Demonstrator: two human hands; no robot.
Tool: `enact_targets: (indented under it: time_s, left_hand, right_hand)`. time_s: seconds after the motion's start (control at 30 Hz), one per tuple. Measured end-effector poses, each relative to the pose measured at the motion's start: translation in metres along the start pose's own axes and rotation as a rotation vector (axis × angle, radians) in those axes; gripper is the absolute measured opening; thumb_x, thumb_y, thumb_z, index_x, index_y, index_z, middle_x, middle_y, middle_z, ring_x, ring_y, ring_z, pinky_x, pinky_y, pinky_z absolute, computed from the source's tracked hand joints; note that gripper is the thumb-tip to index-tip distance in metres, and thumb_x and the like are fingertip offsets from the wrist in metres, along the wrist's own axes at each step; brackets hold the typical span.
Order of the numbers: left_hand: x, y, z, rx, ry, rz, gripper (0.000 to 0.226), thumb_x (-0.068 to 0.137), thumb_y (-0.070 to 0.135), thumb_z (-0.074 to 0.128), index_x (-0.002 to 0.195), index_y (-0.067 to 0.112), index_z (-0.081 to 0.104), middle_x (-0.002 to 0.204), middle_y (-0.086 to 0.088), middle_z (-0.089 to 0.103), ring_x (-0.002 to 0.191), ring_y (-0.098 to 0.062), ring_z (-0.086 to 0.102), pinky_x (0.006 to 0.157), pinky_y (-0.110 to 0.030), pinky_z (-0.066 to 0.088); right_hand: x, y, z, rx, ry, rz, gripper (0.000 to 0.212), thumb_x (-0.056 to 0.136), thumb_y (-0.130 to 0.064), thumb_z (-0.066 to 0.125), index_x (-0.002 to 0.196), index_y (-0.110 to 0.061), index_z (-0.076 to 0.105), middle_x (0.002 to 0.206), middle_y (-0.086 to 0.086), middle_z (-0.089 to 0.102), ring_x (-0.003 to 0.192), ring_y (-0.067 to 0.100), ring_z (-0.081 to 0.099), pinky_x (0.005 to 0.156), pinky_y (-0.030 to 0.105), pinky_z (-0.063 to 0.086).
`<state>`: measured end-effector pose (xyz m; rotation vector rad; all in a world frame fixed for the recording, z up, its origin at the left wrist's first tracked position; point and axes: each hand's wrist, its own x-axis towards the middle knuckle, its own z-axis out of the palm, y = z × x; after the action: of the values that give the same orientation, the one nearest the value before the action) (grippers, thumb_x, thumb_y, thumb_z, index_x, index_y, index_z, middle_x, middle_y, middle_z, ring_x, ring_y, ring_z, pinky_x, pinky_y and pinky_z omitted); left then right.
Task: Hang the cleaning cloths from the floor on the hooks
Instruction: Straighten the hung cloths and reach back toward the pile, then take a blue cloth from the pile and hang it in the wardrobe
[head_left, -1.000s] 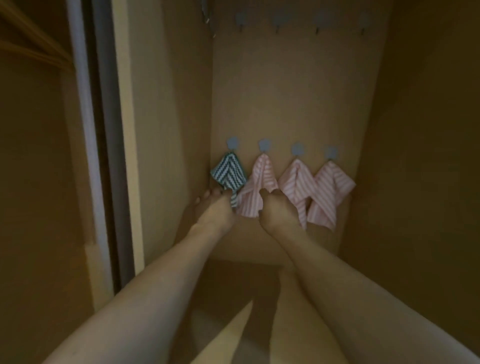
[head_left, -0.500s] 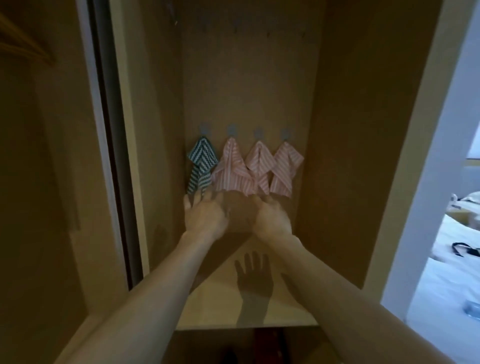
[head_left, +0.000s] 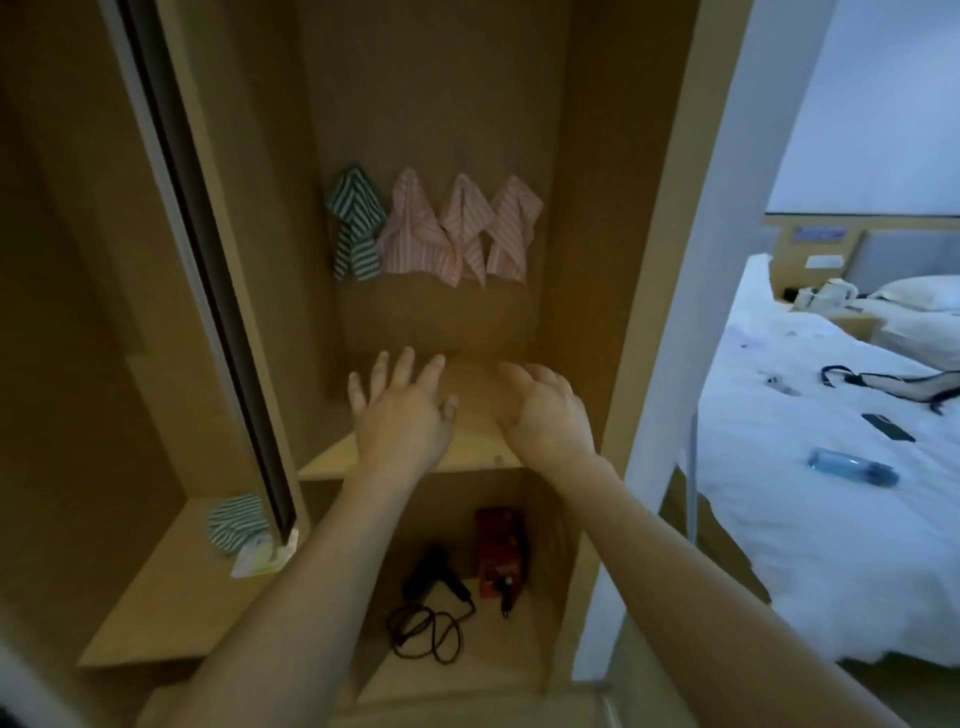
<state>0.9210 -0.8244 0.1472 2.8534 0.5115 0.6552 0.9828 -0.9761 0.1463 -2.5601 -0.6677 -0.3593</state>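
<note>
On the back wall of the wooden wardrobe hang a teal striped cloth (head_left: 356, 223) and, to its right, three pink striped cloths (head_left: 415, 231) (head_left: 467, 228) (head_left: 511, 226). Their hooks are too dim to make out. My left hand (head_left: 400, 410) hovers over the shelf (head_left: 467, 452) below them, fingers spread and empty. My right hand (head_left: 545, 410) is beside it, fingers loosely curled, holding nothing. Another teal striped cloth (head_left: 234, 522) lies on the lower left shelf, partly behind the sliding door edge.
A sliding door rail (head_left: 208, 260) runs down the left. In the lower compartment lie a black hair dryer with cord (head_left: 431, 587) and a red box (head_left: 498, 551). To the right is a white bed (head_left: 831, 467) with a bottle (head_left: 852, 473) and small items.
Both hands let go of the hanging cloths and drew back and down to above the shelf. The view pulled away, showing the lower compartment and the bed.
</note>
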Motion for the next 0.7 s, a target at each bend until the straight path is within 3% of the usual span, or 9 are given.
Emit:
enact_targets:
  time_s: [0.3,0.7]
  left_hand:
    - [-0.113,0.042,0.025,-0.007,-0.102,0.092,0.057,0.098,0.054,0.037,0.150,0.041,0.019,0.163,0.002,0.012,0.150,-0.025,0.003,0.118,-0.055,0.002]
    - [-0.224,0.111,0.041,-0.199,-0.332,0.322,0.055,0.100,0.050,0.037,0.151,0.037,0.023,0.162,0.001,0.015,0.151,-0.025,0.002,0.119,-0.057,0.002]
  right_hand:
    - [-0.136,0.036,-0.005,0.056,-0.008,0.154,0.059,0.092,-0.043,0.055,0.146,-0.032,0.033,0.149,0.002,0.039,0.140,0.025,0.032,0.112,0.047,0.033]
    - [-0.300,0.074,-0.028,0.022,0.046,0.578,0.058,0.093,-0.042,0.054,0.147,-0.028,0.036,0.148,0.003,0.042,0.137,0.024,0.036,0.111,0.046,0.034]
